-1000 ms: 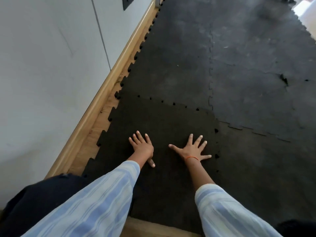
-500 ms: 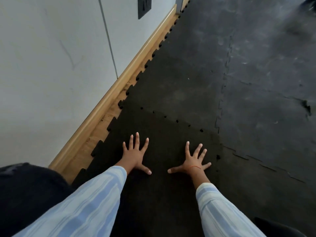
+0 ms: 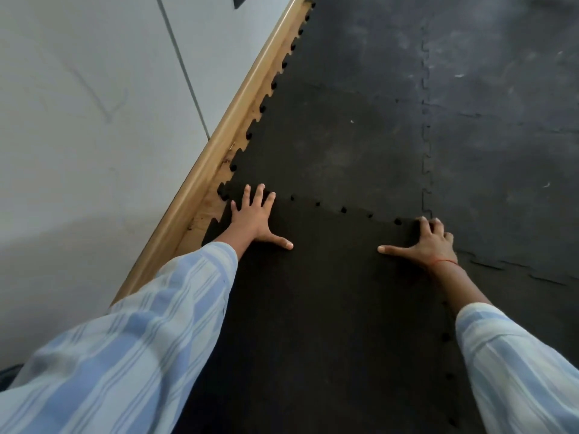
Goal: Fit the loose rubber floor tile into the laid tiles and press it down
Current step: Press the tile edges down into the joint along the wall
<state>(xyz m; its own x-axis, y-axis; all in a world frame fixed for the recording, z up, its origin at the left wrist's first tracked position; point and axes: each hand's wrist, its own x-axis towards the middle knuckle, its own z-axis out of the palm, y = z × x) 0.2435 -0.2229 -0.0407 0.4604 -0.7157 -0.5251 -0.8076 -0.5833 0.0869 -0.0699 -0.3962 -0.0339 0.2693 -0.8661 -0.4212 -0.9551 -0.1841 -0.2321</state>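
With both palms down on loose tile [image 3: 313,308], L hand [image 3: 253,219] is splayed flat at far-left corner. R hand [image 3: 429,242] has fingers curled, thumb out, at far-right corner by laid tiles [image 3: 344,136].

Left hand [image 3: 254,219] at frame centre-left: palm down, flat, fingers spread and pointing up-frame, thumb out to right. Right hand [image 3: 429,242] at centre-right: palm down, fingers curled at knuckles, thumb stretched left. Both arms extended from bottom corners, in blue-and-white striped sleeves [image 3: 131,346]. Thin red thread [image 3: 445,261] round right wrist.

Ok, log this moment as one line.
left hand: flat, far-left corner | right hand: fingers curled, far-right corner | loose tile: far seam gaps showing
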